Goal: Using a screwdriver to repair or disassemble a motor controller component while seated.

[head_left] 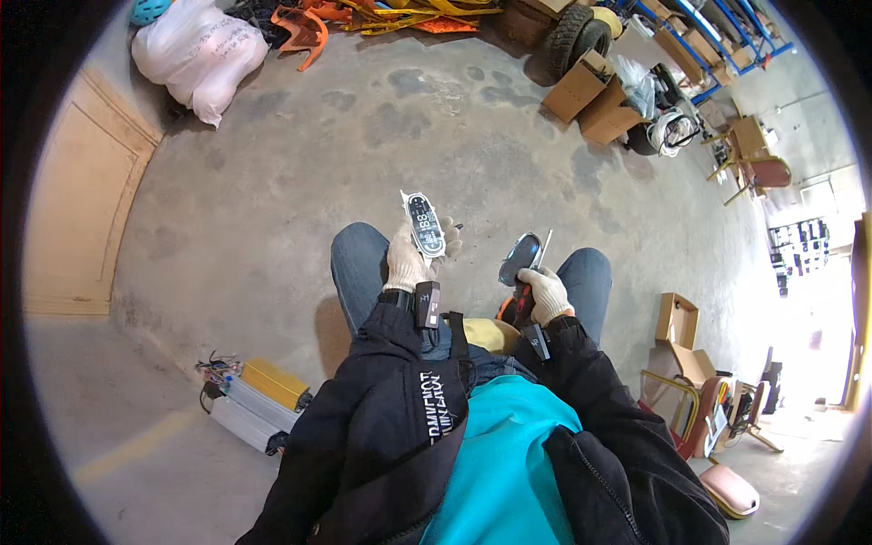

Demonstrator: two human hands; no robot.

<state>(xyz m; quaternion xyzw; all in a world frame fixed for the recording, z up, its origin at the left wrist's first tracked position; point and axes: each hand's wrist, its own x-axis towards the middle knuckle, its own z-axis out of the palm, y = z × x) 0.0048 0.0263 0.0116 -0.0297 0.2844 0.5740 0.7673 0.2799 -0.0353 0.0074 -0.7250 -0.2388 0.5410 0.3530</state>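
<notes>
My left hand [408, 259], in a white knit glove, is closed round an oval display panel [423, 225] with a pale rim and segmented digits on its dark face. It is held up in front of my left knee. In front of my right knee, my gloved right hand [548, 295] grips a glossy dark oval cover [520, 259]. A thin light strip or blade [544, 247] rises beside that cover, and a red-and-black handle [524, 300] shows under the fingers; whether the two are one tool I cannot tell. The two oval pieces are apart.
A silver and yellow metal box with loose wires [259, 400] lies on the floor at left. White bag [198, 54] and orange parts [304, 34] are at the far side. Cardboard boxes [579, 86] and tyres [579, 41] stand far right, a pink case [729, 490] near right.
</notes>
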